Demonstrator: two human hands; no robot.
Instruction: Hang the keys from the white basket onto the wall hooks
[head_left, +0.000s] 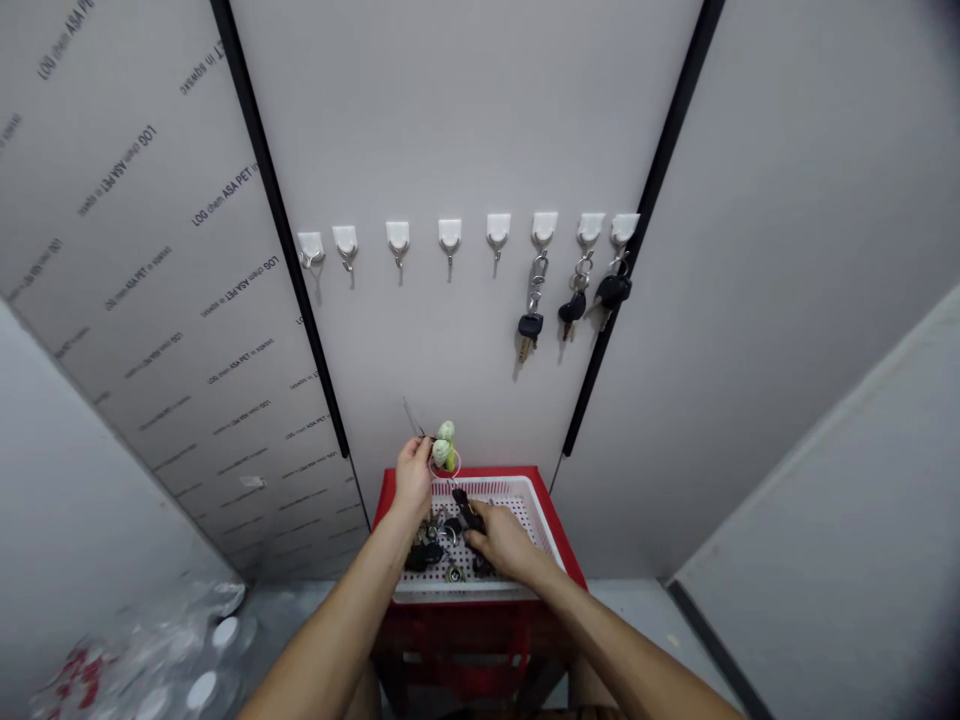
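My left hand [412,478] is closed in a pinch at the back left of a white plastic basket [538,520]. It grips a keychain with pale green, flower-like charms [442,447] and a pinkish ring. A thin, pointed thing sticks up past its fingertips; I cannot make out what it is. My right hand [504,538], over the basket, has its thumb and fingers closed on a black key [466,508], whose far end lies close to the keychain's ring. Below both hands, several loose keys [426,556] and metal rings lie on the basket's perforated floor.
The basket stands on a red stool [556,545]. Along the pale wall panel runs a row of white hooks [450,234]. Key sets [529,326] hang from the three rightmost ones. Plastic-wrapped bottles [202,690] stand on the floor at lower left.
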